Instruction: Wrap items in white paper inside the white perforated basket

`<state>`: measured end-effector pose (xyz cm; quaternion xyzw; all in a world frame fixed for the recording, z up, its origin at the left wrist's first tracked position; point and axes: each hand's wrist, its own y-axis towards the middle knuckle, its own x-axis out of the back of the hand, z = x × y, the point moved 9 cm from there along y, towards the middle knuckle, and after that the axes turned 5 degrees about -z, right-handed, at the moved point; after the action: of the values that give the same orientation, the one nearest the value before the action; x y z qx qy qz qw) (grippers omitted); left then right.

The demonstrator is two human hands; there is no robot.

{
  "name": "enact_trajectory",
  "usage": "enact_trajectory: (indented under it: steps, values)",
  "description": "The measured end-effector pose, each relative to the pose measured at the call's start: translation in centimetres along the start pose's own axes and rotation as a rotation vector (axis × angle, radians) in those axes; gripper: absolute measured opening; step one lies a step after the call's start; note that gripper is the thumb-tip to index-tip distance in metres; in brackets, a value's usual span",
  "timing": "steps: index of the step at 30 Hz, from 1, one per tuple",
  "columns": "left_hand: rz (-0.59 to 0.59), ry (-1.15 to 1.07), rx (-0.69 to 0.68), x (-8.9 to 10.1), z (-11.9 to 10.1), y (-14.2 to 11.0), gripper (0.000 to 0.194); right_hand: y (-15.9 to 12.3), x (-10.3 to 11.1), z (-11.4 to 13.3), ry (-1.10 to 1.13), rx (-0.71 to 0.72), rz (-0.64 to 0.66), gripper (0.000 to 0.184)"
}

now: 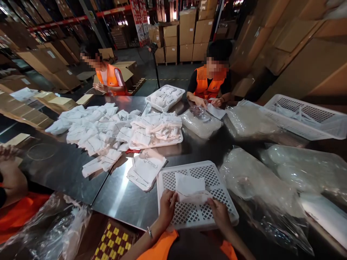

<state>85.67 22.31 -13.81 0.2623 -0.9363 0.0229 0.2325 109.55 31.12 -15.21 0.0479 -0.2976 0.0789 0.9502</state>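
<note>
My left hand (167, 206) and my right hand (218, 213) pinch the two ends of a white pouch (193, 197) with a thin dark line along it. They hold it stretched over a white perforated plastic basket (179, 216). Behind it, a flat white piece (189, 181) lies on the basket; whether it is part of the same pouch I cannot tell. Left of the basket is a stack of flat white pouches (146, 169) with dark print. Farther back, another white basket (159, 145) is heaped with folded white bundles (158, 126).
A big pile of white bundles (94, 124) covers the left-centre of the metal table (73, 184). Clear plastic bags (260, 180) and a white crate (306, 126) lie to the right. Two people in orange vests work across the table; another person's hands (12, 173) show at left.
</note>
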Motion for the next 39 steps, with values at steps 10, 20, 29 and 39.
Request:
enact_trajectory:
  steps: [10,20,29,39]
  values:
    - [0.01,0.139,0.061,-1.7,2.2,0.2,0.048,0.7,-0.2,0.4,-0.089,-0.075,0.027,0.067]
    - [0.108,0.32,0.092,-1.3,0.4,2.5,0.029,2.3,0.2,-0.5,-0.266,0.004,-0.029,0.037]
    - [0.151,0.6,-0.469,-9.5,-3.6,2.6,0.05,1.4,-7.3,6.4,-0.578,0.715,-0.17,0.067]
    - [0.015,0.024,0.182,-7.0,1.1,4.0,0.067,5.0,-6.0,-4.1,-0.002,0.085,-0.06,0.064]
